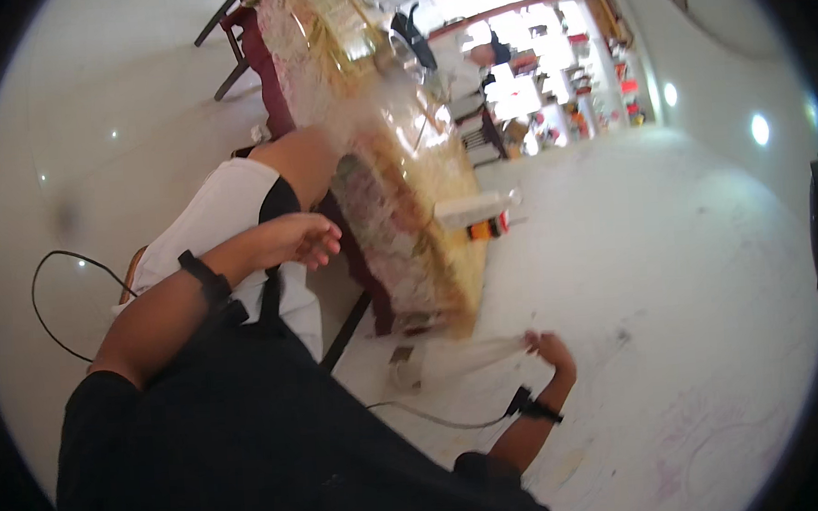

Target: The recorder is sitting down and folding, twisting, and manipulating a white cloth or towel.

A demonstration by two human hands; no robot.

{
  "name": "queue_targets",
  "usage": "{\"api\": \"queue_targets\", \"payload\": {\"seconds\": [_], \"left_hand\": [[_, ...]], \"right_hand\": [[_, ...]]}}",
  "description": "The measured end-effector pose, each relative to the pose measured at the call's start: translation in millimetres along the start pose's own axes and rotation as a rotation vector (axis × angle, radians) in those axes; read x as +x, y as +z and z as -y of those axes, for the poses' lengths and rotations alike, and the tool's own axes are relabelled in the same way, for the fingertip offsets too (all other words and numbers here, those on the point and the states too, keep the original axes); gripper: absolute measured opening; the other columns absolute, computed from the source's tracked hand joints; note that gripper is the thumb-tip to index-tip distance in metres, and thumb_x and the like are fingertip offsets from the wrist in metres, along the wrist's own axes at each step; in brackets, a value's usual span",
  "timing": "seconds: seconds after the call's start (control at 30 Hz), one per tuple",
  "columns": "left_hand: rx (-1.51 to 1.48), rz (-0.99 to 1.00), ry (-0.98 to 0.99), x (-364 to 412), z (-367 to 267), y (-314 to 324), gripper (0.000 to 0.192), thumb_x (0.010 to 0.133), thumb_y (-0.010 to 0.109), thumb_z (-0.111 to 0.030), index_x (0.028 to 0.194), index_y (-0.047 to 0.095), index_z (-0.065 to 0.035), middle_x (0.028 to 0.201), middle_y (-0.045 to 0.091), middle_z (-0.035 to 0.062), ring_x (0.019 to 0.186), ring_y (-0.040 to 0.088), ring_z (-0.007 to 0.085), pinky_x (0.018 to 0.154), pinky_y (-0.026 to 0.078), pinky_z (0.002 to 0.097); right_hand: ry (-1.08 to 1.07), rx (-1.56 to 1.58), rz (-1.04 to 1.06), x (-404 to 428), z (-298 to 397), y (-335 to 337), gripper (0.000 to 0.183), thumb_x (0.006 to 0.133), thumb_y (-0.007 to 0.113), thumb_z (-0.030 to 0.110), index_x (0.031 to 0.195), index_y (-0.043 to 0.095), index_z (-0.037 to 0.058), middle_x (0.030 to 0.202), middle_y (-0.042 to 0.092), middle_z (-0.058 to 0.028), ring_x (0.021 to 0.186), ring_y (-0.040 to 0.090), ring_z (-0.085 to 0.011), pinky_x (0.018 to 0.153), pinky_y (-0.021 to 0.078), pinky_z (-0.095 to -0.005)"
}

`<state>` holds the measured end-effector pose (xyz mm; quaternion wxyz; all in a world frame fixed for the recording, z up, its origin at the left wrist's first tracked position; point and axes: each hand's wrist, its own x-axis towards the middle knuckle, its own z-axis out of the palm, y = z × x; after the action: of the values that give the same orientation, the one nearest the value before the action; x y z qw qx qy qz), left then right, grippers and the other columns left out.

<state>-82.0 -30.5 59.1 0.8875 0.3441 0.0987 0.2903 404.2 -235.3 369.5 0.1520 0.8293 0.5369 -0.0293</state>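
Observation:
My left hand point(304, 240) is over my lap by the white shorts, its fingers loosely bent and apart, with nothing seen in it. Off to the right, my right hand point(551, 351) is raised near the white wall, its fingertips closed on one end of a blurred, pale, translucent thing point(466, 358), perhaps a plastic bag. That thing stretches leftward past the table's near end; its exact kind cannot be told. Between and above my hands stands a table with a glossy floral cover point(398, 256). A long whitish packet point(472, 209) and a red-lidded jar point(489, 228) sit along its wall side.
Black cables point(74, 353) run near both wrists, which wear black straps. A dark-legged chair point(233, 77) stands beyond the table's left side. Another person point(458, 65) is at the far end, near bright shelves with goods point(580, 80). The wall point(623, 244) bounds the right side.

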Motion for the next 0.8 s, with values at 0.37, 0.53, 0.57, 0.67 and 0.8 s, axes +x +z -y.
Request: {"api": "queue_targets", "payload": {"seconds": [0.37,0.53,0.57,0.67,0.8], "left_hand": [[0.046,-0.004,0.045,3.9,2.5,-1.6,0.024,0.094,0.043,-0.026,0.105,0.056,-0.009,0.093,0.06,0.002,0.078,0.057,0.0126,0.074,0.046,0.0283],[0.04,-0.026,0.047,1.0,3.8,-2.6,0.024,0.094,0.043,-0.025,0.105,0.056,-0.0087,0.093,0.06,0.0024,0.077,0.058,0.0125,0.073,0.047,0.0285],[0.038,-0.017,0.037,0.0,5.5,-2.5,0.023,0.095,0.041,-0.025,0.105,0.055,-0.0093,0.092,0.06,0.002,0.077,0.057,0.0123,0.073,0.047,0.0283],[0.021,-0.004,0.043,-0.5,7.3,-3.4,0.021,0.096,0.04,-0.024,0.103,0.055,-0.0098,0.091,0.06,0.0024,0.076,0.057,0.0133,0.073,0.047,0.0293],[0.046,-0.03,0.019,-4.8,6.2,-4.5,0.022,0.096,0.039,-0.023,0.102,0.054,-0.0086,0.091,0.06,0.0032,0.078,0.058,0.0137,0.071,0.047,0.0291]], "right_hand": [[0.228,0.947,-1.633,-28.8,-21.9,-59.9,0.045,0.092,0.05,0.04,0.07,0.056,0.0008,0.06,0.048,-0.0022,0.05,0.04,-0.0112,0.045,0.0319,-0.0261],[0.349,0.98,-1.3,-16.7,-48.1,-39.3,0.043,0.091,0.053,0.041,0.073,0.059,0.0022,0.06,0.049,-0.0017,0.051,0.043,-0.0106,0.043,0.0302,-0.0263],[0.35,0.94,-1.396,-17.5,-53.4,-34.7,0.043,0.09,0.054,0.041,0.073,0.059,0.0018,0.06,0.049,-0.0012,0.049,0.042,-0.0099,0.042,0.0294,-0.0258],[0.333,1.179,-1.428,-23.6,-27.6,-39.9,0.04,0.09,0.055,0.038,0.074,0.06,0.0022,0.059,0.05,-0.0005,0.044,0.041,-0.0094,0.038,0.0262,-0.0254],[0.156,1.469,-1.062,-26.7,-18.7,-45.0,0.029,0.091,0.054,0.031,0.077,0.059,0.0065,0.056,0.054,-0.0025,0.042,0.047,-0.0114,0.04,0.0391,-0.0225]]}}
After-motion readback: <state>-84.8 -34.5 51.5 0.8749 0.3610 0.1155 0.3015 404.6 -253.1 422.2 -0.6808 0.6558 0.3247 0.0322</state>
